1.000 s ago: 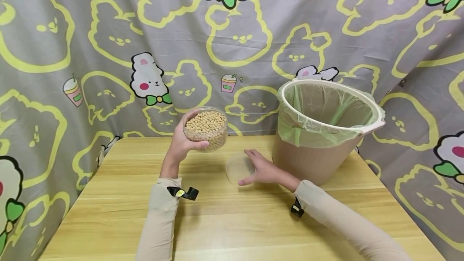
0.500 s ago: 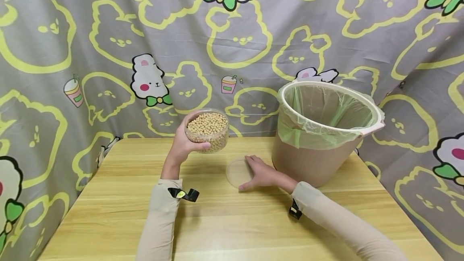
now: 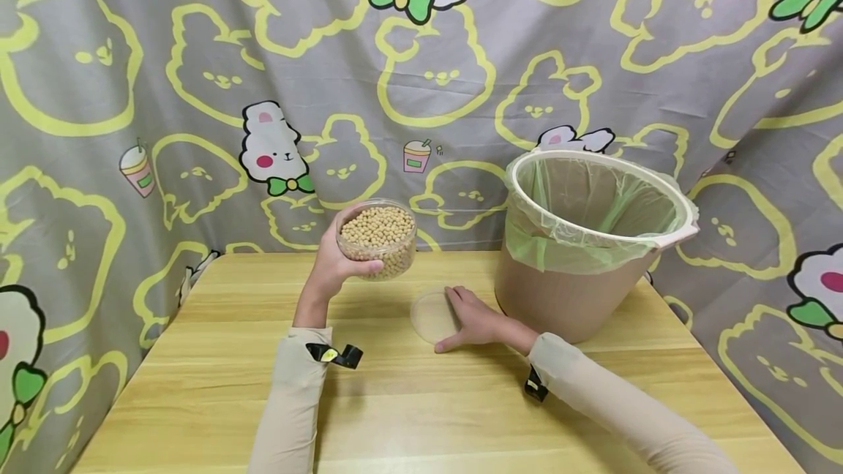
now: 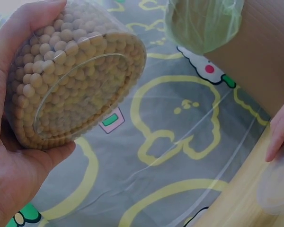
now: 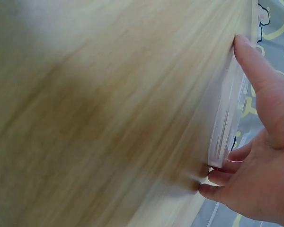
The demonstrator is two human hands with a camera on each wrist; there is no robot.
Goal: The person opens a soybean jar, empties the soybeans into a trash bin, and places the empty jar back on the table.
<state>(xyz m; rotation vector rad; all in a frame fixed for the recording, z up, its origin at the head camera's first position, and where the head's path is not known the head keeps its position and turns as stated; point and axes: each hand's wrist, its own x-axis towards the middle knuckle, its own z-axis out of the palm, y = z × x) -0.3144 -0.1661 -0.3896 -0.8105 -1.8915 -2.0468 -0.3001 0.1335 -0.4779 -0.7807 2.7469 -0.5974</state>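
Beans [image 3: 378, 225] are contained in an uncovered clear jar [image 3: 399, 257], which is gripped by the left hand [image 3: 331, 260] above the tabletop [image 3: 388, 408], its mouth tilted toward the head camera. Its wall is clamped between the left thumb and fingers. A clear round lid [image 3: 431, 320] is located on the tabletop, with the right hand [image 3: 479, 322] at its rim. The right thumb and fingers are spread apart around that rim; whether it is pinched cannot be told, as the right wrist view is edge-on and blurred. The step in hand is judged to be lifting the lid. The rim should be taken at opposite sides with even pressure, since thin plastic may flex or slip. The jar should be held steady so that no beans are spilled, and the lined bin [image 3: 560, 298] near the right hand should be avoided.
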